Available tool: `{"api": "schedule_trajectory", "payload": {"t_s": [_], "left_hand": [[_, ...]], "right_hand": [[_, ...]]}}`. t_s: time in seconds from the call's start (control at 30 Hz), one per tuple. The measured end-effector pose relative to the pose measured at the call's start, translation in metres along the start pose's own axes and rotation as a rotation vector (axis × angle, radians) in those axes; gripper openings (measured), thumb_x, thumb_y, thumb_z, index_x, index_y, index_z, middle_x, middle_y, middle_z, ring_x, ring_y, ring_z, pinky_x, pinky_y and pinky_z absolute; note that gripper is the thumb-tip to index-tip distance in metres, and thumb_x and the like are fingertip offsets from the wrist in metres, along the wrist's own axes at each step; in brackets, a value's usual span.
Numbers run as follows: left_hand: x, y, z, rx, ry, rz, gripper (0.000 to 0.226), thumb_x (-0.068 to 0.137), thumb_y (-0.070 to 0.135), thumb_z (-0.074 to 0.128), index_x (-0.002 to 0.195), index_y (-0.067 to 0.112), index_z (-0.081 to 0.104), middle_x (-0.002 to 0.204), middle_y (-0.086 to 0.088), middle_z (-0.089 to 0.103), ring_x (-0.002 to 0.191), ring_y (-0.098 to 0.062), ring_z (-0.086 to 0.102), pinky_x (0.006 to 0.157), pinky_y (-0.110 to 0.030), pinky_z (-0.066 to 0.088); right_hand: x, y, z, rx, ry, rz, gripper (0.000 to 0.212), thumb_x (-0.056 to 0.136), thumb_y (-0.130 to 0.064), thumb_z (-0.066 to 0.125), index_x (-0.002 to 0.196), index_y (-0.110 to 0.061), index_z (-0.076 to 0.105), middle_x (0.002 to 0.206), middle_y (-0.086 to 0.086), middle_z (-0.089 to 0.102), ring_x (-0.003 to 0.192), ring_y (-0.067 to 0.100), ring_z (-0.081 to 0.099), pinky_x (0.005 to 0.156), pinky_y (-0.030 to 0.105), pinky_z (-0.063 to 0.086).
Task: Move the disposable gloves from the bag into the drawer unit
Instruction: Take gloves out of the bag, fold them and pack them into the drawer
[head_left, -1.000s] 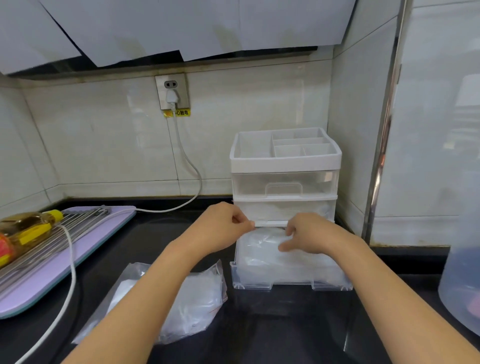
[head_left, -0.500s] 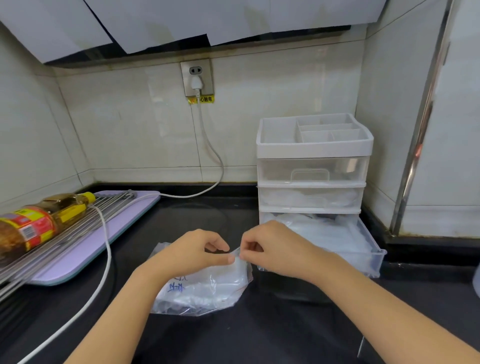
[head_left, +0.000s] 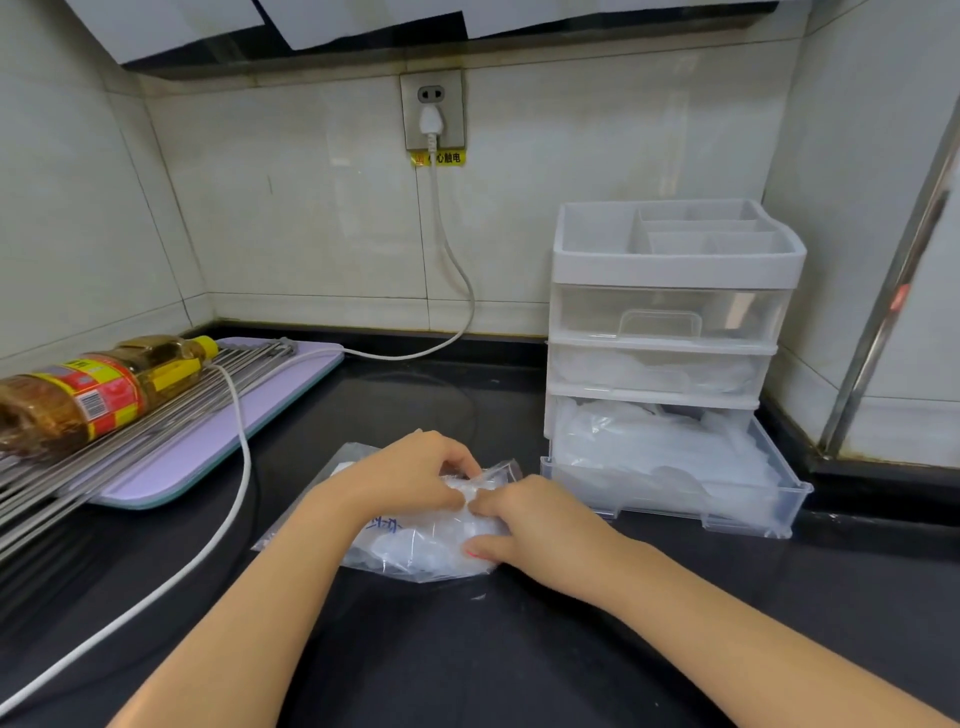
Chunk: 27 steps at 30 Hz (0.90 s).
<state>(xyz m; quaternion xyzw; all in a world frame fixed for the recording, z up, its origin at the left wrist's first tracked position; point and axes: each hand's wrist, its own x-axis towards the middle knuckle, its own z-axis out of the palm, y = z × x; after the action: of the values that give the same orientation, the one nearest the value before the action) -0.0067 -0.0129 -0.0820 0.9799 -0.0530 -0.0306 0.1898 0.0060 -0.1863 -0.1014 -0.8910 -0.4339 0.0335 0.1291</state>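
A clear plastic bag (head_left: 415, 551) with blue writing lies on the black counter and holds crumpled clear disposable gloves (head_left: 441, 540). My left hand (head_left: 410, 478) pinches the bag's open edge at the top. My right hand (head_left: 530, 519) presses on the bag from the right, its fingers pinching the plastic beside the left hand's fingers. To the right stands a white and clear drawer unit (head_left: 670, 270). Its bottom drawer (head_left: 727, 504) is pulled out and filled with clear gloves. The middle drawer also holds clear plastic.
A lilac board (head_left: 208, 441) at the left carries metal rods and a lying oil bottle (head_left: 78, 395). A white cable (head_left: 234, 499) runs from the wall socket (head_left: 431, 109) across the counter to the near left. A metal frame (head_left: 883, 312) stands at the right wall.
Both hands left the pulled-out bottom drawer and came down left onto the bag. They now pinch and press the bag's opening. The view has shifted left.
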Motion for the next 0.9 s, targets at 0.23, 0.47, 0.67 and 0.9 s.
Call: {"api": "schedule_trajectory", "payload": {"t_s": [0.23, 0.47, 0.67, 0.9], "left_hand": [[0.002, -0.001, 0.002, -0.006, 0.046, -0.019, 0.021, 0.082, 0.018, 0.066, 0.1, 0.025, 0.072, 0.1, 0.011, 0.07, 0.093, -0.006, 0.063, 0.085, -0.024, 0.051], [0.005, -0.001, 0.003, -0.07, 0.084, -0.024, 0.017, 0.083, 0.035, 0.07, 0.093, 0.023, 0.075, 0.096, 0.012, 0.071, 0.091, -0.001, 0.064, 0.092, -0.022, 0.049], [0.003, 0.002, 0.003, -0.078, 0.073, 0.001, 0.013, 0.082, 0.035, 0.069, 0.09, 0.026, 0.075, 0.098, 0.016, 0.071, 0.091, 0.003, 0.063, 0.097, -0.016, 0.032], [-0.006, 0.01, -0.012, -0.246, 0.065, 0.084, 0.021, 0.083, 0.026, 0.072, 0.103, 0.029, 0.071, 0.108, 0.02, 0.067, 0.104, 0.01, 0.058, 0.082, -0.01, 0.044]], "right_hand": [[0.002, 0.005, 0.002, 0.094, 0.191, 0.045, 0.013, 0.078, -0.014, 0.059, 0.079, -0.011, 0.072, 0.08, 0.008, 0.07, 0.078, 0.024, 0.062, 0.081, 0.034, 0.048], [0.0, 0.002, -0.007, 0.138, 0.273, 0.024, 0.02, 0.093, -0.022, 0.052, 0.092, -0.018, 0.071, 0.088, 0.001, 0.069, 0.082, 0.017, 0.059, 0.077, 0.032, 0.046], [0.0, 0.004, -0.007, 0.086, 0.276, 0.033, 0.025, 0.098, -0.024, 0.044, 0.1, -0.017, 0.067, 0.094, 0.002, 0.066, 0.087, 0.018, 0.058, 0.075, 0.03, 0.043], [-0.001, 0.006, -0.012, 0.192, 0.339, 0.084, 0.018, 0.093, -0.032, 0.056, 0.093, -0.021, 0.07, 0.09, -0.004, 0.069, 0.082, 0.011, 0.061, 0.077, 0.027, 0.048]]}}
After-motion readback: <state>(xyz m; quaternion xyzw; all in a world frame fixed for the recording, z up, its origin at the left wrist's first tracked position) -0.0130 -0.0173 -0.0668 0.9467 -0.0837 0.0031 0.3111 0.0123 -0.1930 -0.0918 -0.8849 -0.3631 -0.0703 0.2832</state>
